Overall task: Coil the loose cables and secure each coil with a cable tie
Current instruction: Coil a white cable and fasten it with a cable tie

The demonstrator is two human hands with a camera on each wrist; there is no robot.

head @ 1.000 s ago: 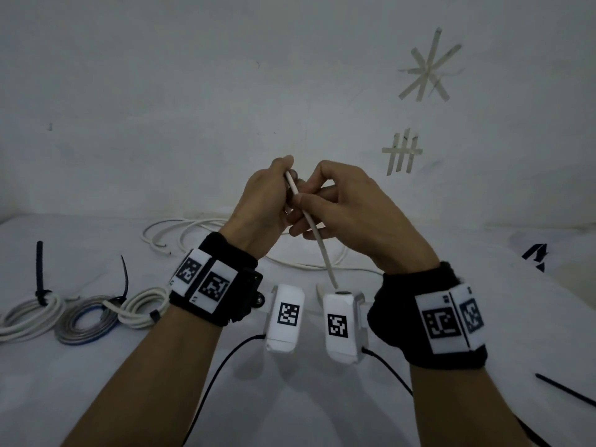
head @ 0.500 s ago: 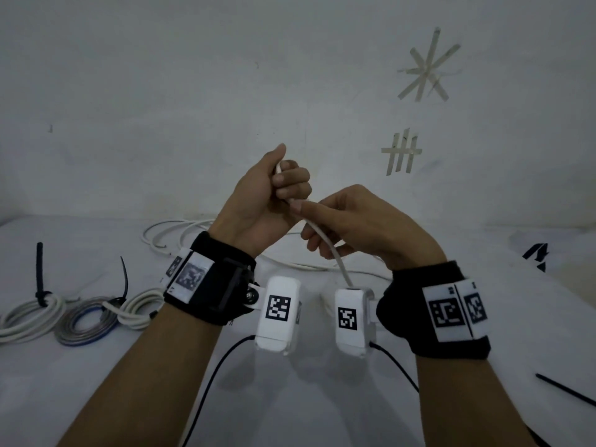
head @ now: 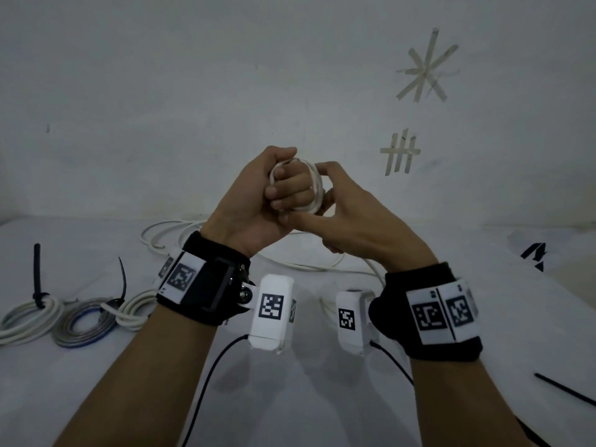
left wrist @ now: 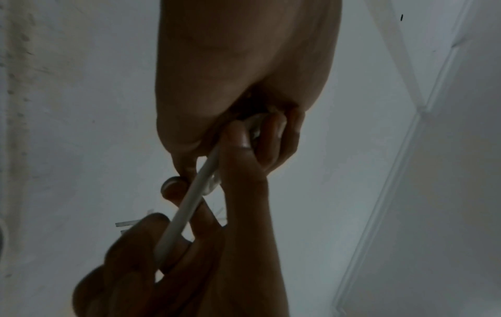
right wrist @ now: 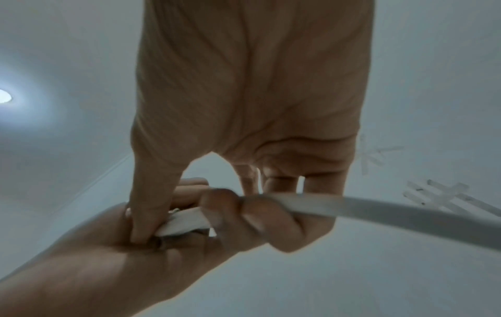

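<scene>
Our left hand (head: pixel 258 201), raised above the table (head: pixel 290 398), is fisted with the white cable (head: pixel 317 185) looped around its fingers; our right hand (head: pixel 358 221) pinches those loops. Three tied coils (head: pixel 80 317) lie at far left.

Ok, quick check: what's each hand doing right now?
Left hand: fist closed, white cable looped around its fingers.
Right hand: thumb and fingers pinching the same cable at the coil.

Seen from below against a pale wall, the left hand (left wrist: pixel 244 70) curls over a white cable (left wrist: pixel 187 206) (partly hidden) as the right hand (left wrist: pixel 173 257) fingers pinch it lower down.
</scene>
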